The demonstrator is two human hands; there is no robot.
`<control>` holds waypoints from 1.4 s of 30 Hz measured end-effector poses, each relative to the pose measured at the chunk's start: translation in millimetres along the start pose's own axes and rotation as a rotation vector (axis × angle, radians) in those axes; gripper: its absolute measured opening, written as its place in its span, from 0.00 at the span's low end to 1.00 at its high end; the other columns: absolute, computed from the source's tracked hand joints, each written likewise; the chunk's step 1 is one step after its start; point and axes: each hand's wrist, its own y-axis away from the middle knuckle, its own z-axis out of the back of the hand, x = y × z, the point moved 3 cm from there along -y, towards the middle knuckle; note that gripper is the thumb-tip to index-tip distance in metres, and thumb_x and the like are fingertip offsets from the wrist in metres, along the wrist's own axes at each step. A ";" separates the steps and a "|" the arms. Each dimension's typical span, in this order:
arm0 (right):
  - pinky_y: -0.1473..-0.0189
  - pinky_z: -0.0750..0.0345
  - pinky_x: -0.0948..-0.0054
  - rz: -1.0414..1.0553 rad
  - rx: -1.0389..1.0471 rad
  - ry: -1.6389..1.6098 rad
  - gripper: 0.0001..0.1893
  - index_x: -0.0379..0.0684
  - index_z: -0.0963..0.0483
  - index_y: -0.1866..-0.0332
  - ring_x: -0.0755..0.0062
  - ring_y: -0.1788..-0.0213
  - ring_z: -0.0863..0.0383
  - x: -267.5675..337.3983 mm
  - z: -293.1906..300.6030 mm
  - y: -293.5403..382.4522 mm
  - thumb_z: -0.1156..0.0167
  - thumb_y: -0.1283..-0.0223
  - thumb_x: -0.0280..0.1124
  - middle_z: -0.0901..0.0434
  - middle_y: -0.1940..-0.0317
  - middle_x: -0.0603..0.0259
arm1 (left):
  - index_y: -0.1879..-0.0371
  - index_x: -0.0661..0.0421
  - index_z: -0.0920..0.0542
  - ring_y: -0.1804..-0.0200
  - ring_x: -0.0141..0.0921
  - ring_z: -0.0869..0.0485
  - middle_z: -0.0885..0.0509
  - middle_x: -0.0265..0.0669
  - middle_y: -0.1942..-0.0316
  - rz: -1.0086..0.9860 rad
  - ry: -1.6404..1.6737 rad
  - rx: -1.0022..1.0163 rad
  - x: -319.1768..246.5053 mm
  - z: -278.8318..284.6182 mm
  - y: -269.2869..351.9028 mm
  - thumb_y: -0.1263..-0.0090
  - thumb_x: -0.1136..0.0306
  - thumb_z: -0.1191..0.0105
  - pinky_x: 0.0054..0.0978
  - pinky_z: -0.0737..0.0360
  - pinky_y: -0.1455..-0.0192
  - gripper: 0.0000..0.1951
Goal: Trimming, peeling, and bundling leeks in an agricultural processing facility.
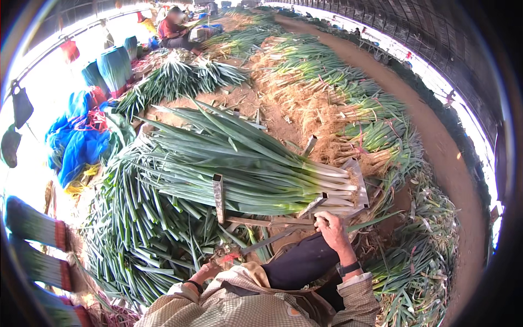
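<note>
A large pile of Welsh onions lies in a metal frame with upright square posts, the white stalks and roots pointing right against a metal end plate. My left hand, low and left of my knee, is closed at the red handle of a long flat blade that looks like a knife. My right hand is at the frame's near right corner, fingers curled beside the rail. Whether anything is between those fingers is hidden. A loose green leaf extends right from behind that wrist.
Cut green leaves heap at the left. Tied onion bundles line the right beside a dirt path. Blue netting and wrapped bundles stand left. Another person sits at the back.
</note>
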 end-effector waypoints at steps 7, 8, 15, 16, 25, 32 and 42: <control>0.71 0.22 0.78 -0.040 0.010 -0.032 0.08 0.36 0.23 0.58 0.77 0.76 0.19 7.2 -7.8 -13.0 0.46 0.34 0.28 0.18 0.76 0.60 | 0.68 0.42 0.18 0.69 0.27 0.18 0.18 0.22 0.69 -0.070 -0.125 -0.447 4.6 -79.0 12.6 0.47 0.60 0.48 0.24 0.25 0.73 0.09; 0.72 0.22 0.77 -0.006 0.007 0.001 0.08 0.36 0.24 0.59 0.75 0.76 0.18 9.2 -9.8 -14.8 0.46 0.35 0.28 0.18 0.76 0.59 | 0.66 0.43 0.18 0.67 0.29 0.18 0.18 0.23 0.67 -0.057 -0.113 -0.395 4.8 -82.0 11.4 0.46 0.61 0.48 0.25 0.24 0.71 0.10; 0.71 0.21 0.75 0.065 0.034 0.071 0.07 0.35 0.24 0.59 0.73 0.75 0.17 12.1 -26.5 -22.3 0.45 0.36 0.27 0.18 0.76 0.58 | 0.58 0.50 0.18 0.59 0.34 0.17 0.17 0.31 0.61 0.133 0.052 -0.058 -2.9 -49.6 21.1 0.40 0.65 0.50 0.32 0.18 0.62 0.13; 0.70 0.21 0.76 0.041 0.007 0.064 0.07 0.34 0.24 0.59 0.74 0.75 0.17 6.6 -20.7 -18.0 0.46 0.36 0.27 0.18 0.76 0.58 | 0.59 0.49 0.18 0.59 0.33 0.17 0.17 0.31 0.61 0.205 0.148 0.017 -6.6 -45.9 11.1 0.40 0.65 0.51 0.31 0.19 0.62 0.13; 0.70 0.21 0.77 -0.022 0.025 0.017 0.08 0.34 0.24 0.58 0.78 0.75 0.20 4.5 -24.6 -18.8 0.48 0.35 0.26 0.19 0.74 0.60 | 0.67 0.48 0.17 0.61 0.32 0.17 0.17 0.28 0.65 -0.121 1.108 -0.552 9.4 -87.7 -2.1 0.42 0.66 0.50 0.28 0.19 0.64 0.09; 0.70 0.22 0.77 -0.028 0.012 0.057 0.09 0.35 0.24 0.58 0.77 0.76 0.19 9.9 -20.5 -19.9 0.48 0.35 0.28 0.19 0.75 0.60 | 0.70 0.47 0.17 0.65 0.31 0.17 0.17 0.27 0.68 -0.067 1.394 -0.569 13.8 -91.2 -6.1 0.43 0.65 0.50 0.28 0.19 0.67 0.08; 0.70 0.22 0.77 -0.035 -0.009 0.082 0.09 0.36 0.24 0.57 0.77 0.76 0.20 6.1 -17.4 -20.6 0.48 0.34 0.29 0.18 0.75 0.60 | 0.65 0.48 0.18 0.60 0.35 0.18 0.18 0.32 0.64 0.158 1.236 -0.484 8.0 -94.2 -19.8 0.41 0.64 0.51 0.32 0.20 0.62 0.09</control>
